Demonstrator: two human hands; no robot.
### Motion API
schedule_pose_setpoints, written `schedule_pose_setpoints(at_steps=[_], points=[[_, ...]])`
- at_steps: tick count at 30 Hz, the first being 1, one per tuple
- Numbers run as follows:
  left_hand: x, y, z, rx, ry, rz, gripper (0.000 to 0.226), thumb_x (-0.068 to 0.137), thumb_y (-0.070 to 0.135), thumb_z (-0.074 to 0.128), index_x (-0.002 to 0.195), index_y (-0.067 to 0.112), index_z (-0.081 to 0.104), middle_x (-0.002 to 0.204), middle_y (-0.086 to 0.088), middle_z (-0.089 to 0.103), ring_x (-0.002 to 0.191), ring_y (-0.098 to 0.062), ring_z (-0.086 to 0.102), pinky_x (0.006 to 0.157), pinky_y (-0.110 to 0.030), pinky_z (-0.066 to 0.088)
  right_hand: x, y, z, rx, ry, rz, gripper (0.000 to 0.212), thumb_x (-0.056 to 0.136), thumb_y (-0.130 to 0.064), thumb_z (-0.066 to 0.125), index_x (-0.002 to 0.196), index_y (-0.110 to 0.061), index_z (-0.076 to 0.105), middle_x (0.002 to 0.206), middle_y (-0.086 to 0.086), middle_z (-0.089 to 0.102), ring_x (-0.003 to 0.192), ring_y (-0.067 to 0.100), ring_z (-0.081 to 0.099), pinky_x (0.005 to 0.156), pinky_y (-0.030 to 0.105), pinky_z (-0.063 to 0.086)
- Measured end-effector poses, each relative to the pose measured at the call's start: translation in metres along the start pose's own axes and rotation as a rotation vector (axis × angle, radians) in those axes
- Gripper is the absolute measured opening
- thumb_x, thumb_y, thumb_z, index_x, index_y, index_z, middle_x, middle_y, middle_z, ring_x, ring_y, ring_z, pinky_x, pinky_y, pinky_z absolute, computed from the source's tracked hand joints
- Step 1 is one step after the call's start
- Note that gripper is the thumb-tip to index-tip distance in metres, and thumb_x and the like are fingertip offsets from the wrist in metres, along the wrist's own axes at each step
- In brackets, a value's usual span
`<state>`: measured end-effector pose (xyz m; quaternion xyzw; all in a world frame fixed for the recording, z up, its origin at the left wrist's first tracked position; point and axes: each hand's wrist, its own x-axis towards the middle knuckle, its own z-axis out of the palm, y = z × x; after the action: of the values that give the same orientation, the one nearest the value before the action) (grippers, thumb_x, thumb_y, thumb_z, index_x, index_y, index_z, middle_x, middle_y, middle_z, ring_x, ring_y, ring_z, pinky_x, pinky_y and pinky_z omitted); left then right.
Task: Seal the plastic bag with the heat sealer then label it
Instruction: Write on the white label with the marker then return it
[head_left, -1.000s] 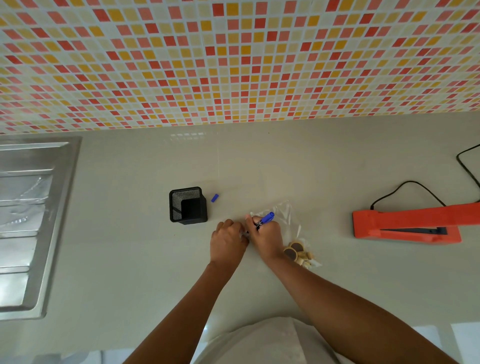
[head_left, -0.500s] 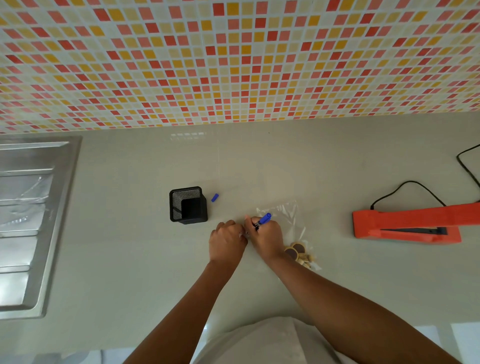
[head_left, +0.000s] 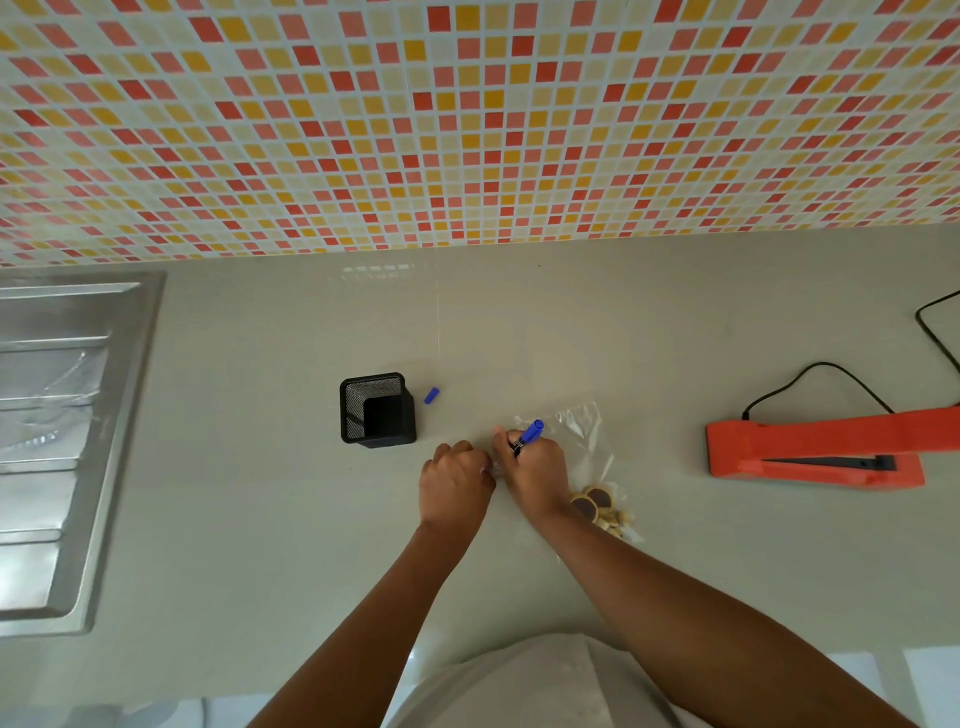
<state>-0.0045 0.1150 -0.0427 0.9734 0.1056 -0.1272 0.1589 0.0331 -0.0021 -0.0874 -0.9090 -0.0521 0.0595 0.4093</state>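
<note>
Lying on the counter (head_left: 260, 519), the clear plastic bag (head_left: 582, 441) holds round biscuits (head_left: 597, 506) bunched at its five-o'clock corner. The right hand (head_left: 535, 473) rests on the bag, fingers clamped round a blue marker (head_left: 530, 432). The left hand (head_left: 454, 480) sits just beside it at nine o'clock, fingers curled at the bag's edge; whether they pinch the plastic cannot be told. A black mesh holder (head_left: 377, 410) stands at ten o'clock of the hands, a blue cap (head_left: 431, 395) beside it. The orange heat sealer (head_left: 810, 447) lies well apart at three o'clock, a steel sink (head_left: 78, 415) at nine.
</note>
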Motion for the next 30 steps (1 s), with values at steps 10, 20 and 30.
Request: schedule_pose_setpoints(at_steps=[10, 20, 30], points=[[-0.002, 0.003, -0.001, 0.017, 0.013, -0.009, 0.019, 0.090, 0.020, 0.058, 0.077, 0.016, 0.071, 0.083, -0.002, 0.067, 0.080, -0.022, 0.057, 0.065, -0.030, 0.046, -0.003, 0.001, 0.006, -0.062, -0.031, -0.007, 0.057, 0.095, -0.057, 0.033, 0.056, -0.016, 0.046, 0.048, 0.001, 0.044, 0.044, 0.022, 0.046, 0.051, 0.028, 0.030], [-0.001, 0.000, -0.001, 0.055, 0.011, -0.030, 0.021, 0.091, 0.037, 0.058, 0.083, 0.022, 0.070, 0.086, 0.002, 0.067, 0.085, -0.019, 0.058, 0.069, -0.029, 0.043, -0.005, 0.002, 0.010, -0.086, -0.023, -0.044, 0.058, 0.097, -0.053, 0.037, 0.055, -0.014, 0.046, 0.046, 0.008, 0.048, 0.043, 0.024, 0.046, 0.048, 0.036, 0.038], [-0.001, 0.000, -0.004, 0.052, 0.003, -0.045, 0.018, 0.088, 0.032, 0.061, 0.079, 0.021, 0.071, 0.083, 0.002, 0.067, 0.083, -0.021, 0.058, 0.066, -0.029, 0.042, -0.002, 0.004, 0.009, -0.096, -0.018, -0.007, 0.063, 0.095, -0.056, 0.036, 0.055, -0.011, 0.051, 0.046, 0.007, 0.049, 0.043, 0.024, 0.048, 0.048, 0.034, 0.035]])
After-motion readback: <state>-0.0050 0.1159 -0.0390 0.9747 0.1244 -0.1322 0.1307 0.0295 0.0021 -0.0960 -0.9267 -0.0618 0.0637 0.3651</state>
